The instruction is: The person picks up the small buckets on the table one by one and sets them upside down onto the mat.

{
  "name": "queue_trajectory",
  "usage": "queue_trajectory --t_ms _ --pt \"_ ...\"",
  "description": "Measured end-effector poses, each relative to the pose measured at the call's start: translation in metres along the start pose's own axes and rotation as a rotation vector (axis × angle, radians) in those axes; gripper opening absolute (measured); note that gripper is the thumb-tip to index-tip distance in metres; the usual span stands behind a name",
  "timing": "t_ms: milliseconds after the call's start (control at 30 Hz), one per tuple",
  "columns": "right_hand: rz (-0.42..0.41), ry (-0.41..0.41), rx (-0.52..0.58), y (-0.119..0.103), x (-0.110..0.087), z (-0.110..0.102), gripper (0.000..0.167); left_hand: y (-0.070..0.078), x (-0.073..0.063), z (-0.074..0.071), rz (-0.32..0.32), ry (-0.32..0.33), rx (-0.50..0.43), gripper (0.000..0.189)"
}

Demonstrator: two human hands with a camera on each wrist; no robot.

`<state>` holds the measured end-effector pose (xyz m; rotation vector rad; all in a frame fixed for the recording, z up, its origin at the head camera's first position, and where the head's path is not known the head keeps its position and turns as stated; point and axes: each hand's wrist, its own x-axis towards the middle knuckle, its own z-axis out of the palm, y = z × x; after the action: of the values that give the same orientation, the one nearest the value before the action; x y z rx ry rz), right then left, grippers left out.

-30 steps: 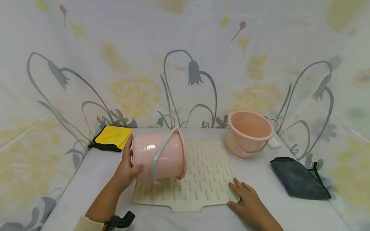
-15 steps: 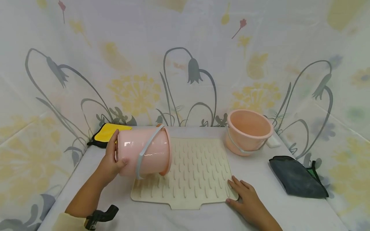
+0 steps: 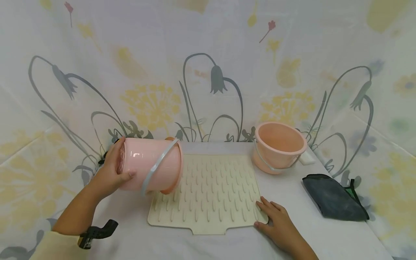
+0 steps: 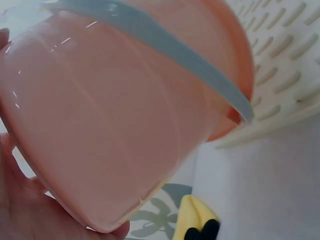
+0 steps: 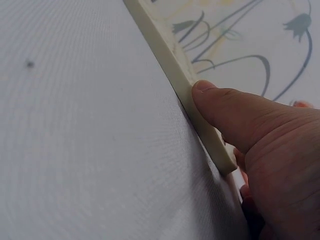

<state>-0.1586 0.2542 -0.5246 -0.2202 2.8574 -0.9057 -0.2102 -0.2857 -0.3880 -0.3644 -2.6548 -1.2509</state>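
My left hand (image 3: 108, 169) grips a pink bucket (image 3: 139, 164) by its base, the thumb along its side. Tipped onto its side, the bucket points its mouth to the right, close over the left edge of a cream ridged mat (image 3: 211, 187). Its pale blue-grey handle (image 4: 175, 50) lies across the body in the left wrist view. At the mat's front right corner rests my right hand (image 3: 276, 224), fingers fairly straight. In the right wrist view its thumb (image 5: 220, 102) touches the mat's edge.
Upright at the back right stands a peach bucket (image 3: 276, 155), a white object (image 3: 307, 159) behind it. A dark grey folded cloth (image 3: 334, 198) lies on the right. The yellow, black-edged cloth (image 4: 192, 215) is mostly hidden behind the held bucket in the head view. A flowered curtain (image 3: 146, 54) backs the table.
My left hand has carried the pink bucket leftward, from over the mat toward its left edge, covering the yellow cloth. My right hand stays at the mat's corner.
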Motion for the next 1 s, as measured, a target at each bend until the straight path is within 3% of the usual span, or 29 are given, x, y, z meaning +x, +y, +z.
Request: queue_trajectory --t_ms 167,433,700,1000 --pt "0.008 0.002 0.006 0.0 0.0 -0.001 0.083 0.008 0.006 -0.004 0.005 -0.039 0.068 0.116" --pt "0.001 0.014 0.019 -0.001 0.0 -0.002 0.082 0.019 0.021 0.014 0.098 -0.117 0.239 0.114" --pt "0.006 0.008 0.023 0.0 0.0 0.001 0.081 0.035 0.043 0.033 0.068 -0.261 0.387 0.11" --pt "-0.001 0.017 0.016 0.0 0.002 0.0 0.081 0.055 0.061 0.059 0.059 -0.316 0.559 0.109"
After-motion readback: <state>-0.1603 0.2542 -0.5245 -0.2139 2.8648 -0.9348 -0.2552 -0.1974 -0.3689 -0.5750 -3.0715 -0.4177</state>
